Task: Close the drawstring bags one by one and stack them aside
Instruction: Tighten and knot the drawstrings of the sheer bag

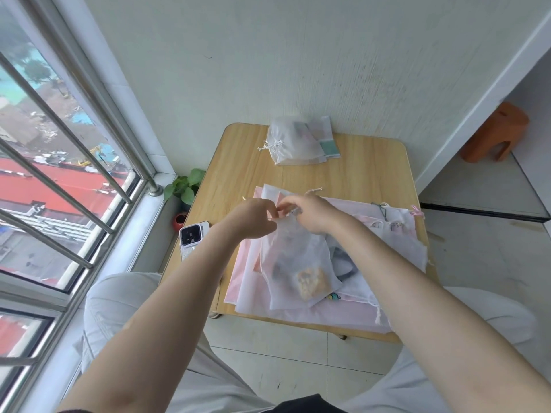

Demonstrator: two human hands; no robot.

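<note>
A translucent white drawstring bag [298,263] with dark and tan contents lies on top of a pile of pink and white bags [396,234] on the small wooden table [366,174]. My left hand [253,219] and my right hand [310,213] meet at the bag's gathered top, each pinching it at the drawstring; the cord itself is mostly hidden by my fingers. At the table's far edge sits a stack of closed white bags [295,141] with knotted cords.
A white phone [192,236] lies at the table's left edge. A potted plant [185,186] and a red pot stand on the floor by the barred window. An orange stool [498,132] is at the far right. My knees flank the table.
</note>
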